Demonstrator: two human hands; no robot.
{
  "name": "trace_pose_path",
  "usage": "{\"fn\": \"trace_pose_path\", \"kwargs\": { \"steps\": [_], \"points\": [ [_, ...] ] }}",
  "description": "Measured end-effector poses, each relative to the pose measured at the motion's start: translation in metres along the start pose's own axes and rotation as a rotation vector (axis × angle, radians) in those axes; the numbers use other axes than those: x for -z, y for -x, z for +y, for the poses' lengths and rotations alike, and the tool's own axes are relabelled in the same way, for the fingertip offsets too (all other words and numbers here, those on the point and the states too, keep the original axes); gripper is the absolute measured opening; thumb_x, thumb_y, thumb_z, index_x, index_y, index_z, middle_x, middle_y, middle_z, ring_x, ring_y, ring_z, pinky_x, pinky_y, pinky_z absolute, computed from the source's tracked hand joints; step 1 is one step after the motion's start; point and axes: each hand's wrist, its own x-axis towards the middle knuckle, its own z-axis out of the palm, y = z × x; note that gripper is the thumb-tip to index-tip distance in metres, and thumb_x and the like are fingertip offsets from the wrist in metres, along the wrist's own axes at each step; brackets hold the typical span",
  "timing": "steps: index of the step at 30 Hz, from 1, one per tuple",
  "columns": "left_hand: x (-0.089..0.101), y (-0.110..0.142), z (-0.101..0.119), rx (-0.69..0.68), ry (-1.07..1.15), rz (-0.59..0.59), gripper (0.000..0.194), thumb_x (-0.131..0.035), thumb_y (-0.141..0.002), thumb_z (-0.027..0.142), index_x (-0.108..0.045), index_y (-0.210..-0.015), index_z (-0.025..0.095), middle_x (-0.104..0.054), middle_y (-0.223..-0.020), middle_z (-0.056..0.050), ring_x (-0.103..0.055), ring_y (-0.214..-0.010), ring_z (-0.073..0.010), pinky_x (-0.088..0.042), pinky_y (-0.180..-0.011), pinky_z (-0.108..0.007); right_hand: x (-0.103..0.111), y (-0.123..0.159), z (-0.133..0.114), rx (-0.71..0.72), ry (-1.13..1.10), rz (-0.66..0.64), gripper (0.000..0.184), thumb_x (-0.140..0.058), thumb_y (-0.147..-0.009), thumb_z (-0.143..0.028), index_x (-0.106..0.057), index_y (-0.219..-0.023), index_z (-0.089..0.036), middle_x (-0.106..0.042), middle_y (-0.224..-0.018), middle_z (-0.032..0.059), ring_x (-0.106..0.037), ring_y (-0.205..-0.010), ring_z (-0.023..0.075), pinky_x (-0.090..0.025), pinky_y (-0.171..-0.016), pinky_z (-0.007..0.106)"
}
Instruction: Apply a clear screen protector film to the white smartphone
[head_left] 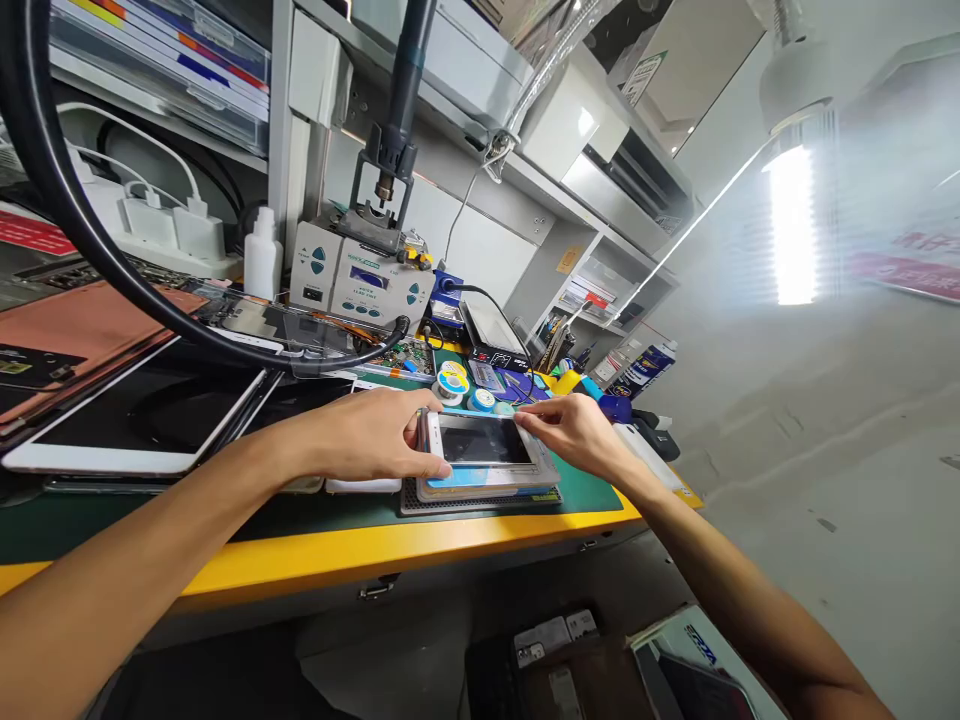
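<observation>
A white-framed smartphone (484,440), its dark screen facing up, lies on a flat silver-and-blue plate-like device (495,483) at the front of the bench. My left hand (375,432) is closed around the phone's left end, with the thumb at the near corner and the fingers bent behind. At the far right corner of the phone my right hand (574,430) makes a pinch, thumb and forefinger together. Whatever lies between those fingertips is too small to make out. A dark perforated base (480,505) shows under the device.
Behind the phone stand several small reels (452,378). A hot-air station (360,280) sits further back, and its black hose (112,270) arches across the left. Tablets (142,410) lie at left. A yellow edge (420,545) borders the bench; a lit lamp (793,220) hangs at right.
</observation>
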Motion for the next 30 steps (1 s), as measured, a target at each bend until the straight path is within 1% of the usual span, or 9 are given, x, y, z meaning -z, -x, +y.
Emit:
{"fn": "trace_pose_path", "kwargs": {
  "steps": [3, 5, 9, 11, 13, 18, 22, 27, 30],
  "points": [
    [0.000, 0.000, 0.001, 0.009, -0.020, 0.000, 0.073, -0.072, -0.073, 0.071, -0.059, -0.130, 0.027, -0.071, -0.093, 0.000, -0.065, -0.081, -0.0227, -0.043, -0.068, -0.031, 0.008, 0.018, 0.007, -0.023, -0.019, 0.047, 0.045, -0.062, -0.094, -0.052, -0.085, -0.107, -0.016, -0.081, -0.085, 0.0090, -0.065, -0.066, 0.0202, -0.045, -0.056, 0.029],
    [0.000, 0.000, 0.001, 0.012, -0.046, 0.005, 0.071, -0.071, -0.073, 0.071, -0.061, -0.128, 0.027, -0.071, -0.092, 0.000, -0.065, -0.081, -0.0233, -0.043, -0.067, -0.031, 0.008, 0.037, 0.009, -0.011, -0.048, 0.042, 0.040, -0.063, -0.095, -0.051, -0.086, -0.105, -0.019, -0.081, -0.091, 0.0088, -0.069, -0.074, 0.0213, -0.048, -0.061, 0.029],
    [-0.001, -0.001, 0.000, 0.008, -0.062, 0.011, 0.067, -0.069, -0.074, 0.072, -0.062, -0.125, 0.027, -0.072, -0.089, 0.000, -0.065, -0.077, -0.0226, -0.042, -0.064, -0.031, -0.006, 0.059, 0.007, 0.069, 0.059, 0.097, 0.037, -0.061, -0.096, -0.045, -0.085, -0.108, -0.019, -0.076, -0.079, 0.0082, -0.065, -0.064, 0.0180, -0.047, -0.061, 0.030],
    [-0.002, -0.001, -0.001, -0.009, -0.052, 0.012, 0.068, -0.070, -0.075, 0.071, -0.062, -0.127, 0.027, -0.072, -0.090, 0.001, -0.065, -0.076, -0.0218, -0.043, -0.065, -0.031, -0.013, 0.055, 0.005, 0.074, 0.071, 0.114, 0.035, -0.062, -0.096, -0.043, -0.085, -0.106, -0.019, -0.075, -0.077, 0.0080, -0.064, -0.063, 0.0177, -0.048, -0.060, 0.030],
    [-0.001, -0.002, -0.002, -0.018, -0.037, 0.005, 0.071, -0.070, -0.075, 0.071, -0.061, -0.129, 0.026, -0.072, -0.090, 0.000, -0.065, -0.075, -0.0213, -0.043, -0.065, -0.030, -0.016, 0.044, 0.004, 0.056, 0.061, 0.088, 0.034, -0.062, -0.096, -0.043, -0.085, -0.103, -0.019, -0.076, -0.079, 0.0087, -0.066, -0.065, 0.0185, -0.048, -0.060, 0.030],
    [-0.001, 0.000, -0.003, -0.009, -0.007, -0.003, 0.076, -0.070, -0.074, 0.072, -0.059, -0.133, 0.026, -0.071, -0.090, 0.001, -0.065, -0.078, -0.0210, -0.045, -0.067, -0.029, -0.014, 0.012, 0.005, 0.089, 0.030, 0.043, 0.035, -0.062, -0.096, -0.042, -0.084, -0.104, -0.017, -0.081, -0.089, 0.0110, -0.070, -0.071, 0.0206, -0.050, -0.064, 0.030],
    [-0.001, 0.000, -0.003, 0.007, 0.033, -0.001, 0.080, -0.072, -0.072, 0.073, -0.058, -0.135, 0.027, -0.071, -0.089, 0.002, -0.065, -0.077, -0.0201, -0.046, -0.067, -0.028, -0.003, 0.003, 0.017, 0.173, -0.001, -0.029, 0.034, -0.061, -0.097, -0.043, -0.083, -0.107, -0.019, -0.081, -0.099, 0.0107, -0.073, -0.084, 0.0220, -0.052, -0.068, 0.028],
    [0.000, 0.000, -0.003, 0.005, 0.045, -0.002, 0.084, -0.074, -0.070, 0.071, -0.057, -0.138, 0.024, -0.071, -0.089, 0.001, -0.066, -0.079, -0.0207, -0.045, -0.067, -0.028, 0.017, 0.007, 0.037, 0.234, 0.008, -0.174, 0.037, -0.062, -0.098, -0.044, -0.080, -0.117, -0.018, -0.080, -0.107, 0.0118, -0.072, -0.084, 0.0215, -0.053, -0.071, 0.030],
    [0.000, 0.000, -0.002, 0.006, 0.056, -0.013, 0.080, -0.074, -0.071, 0.070, -0.058, -0.136, 0.025, -0.070, -0.087, 0.002, -0.066, -0.077, -0.0204, -0.045, -0.067, -0.028, 0.022, 0.006, 0.040, 0.290, 0.042, -0.210, 0.036, -0.060, -0.099, -0.041, -0.080, -0.119, -0.019, -0.079, -0.105, 0.0126, -0.070, -0.080, 0.0205, -0.053, -0.071, 0.031]
  ]
}}
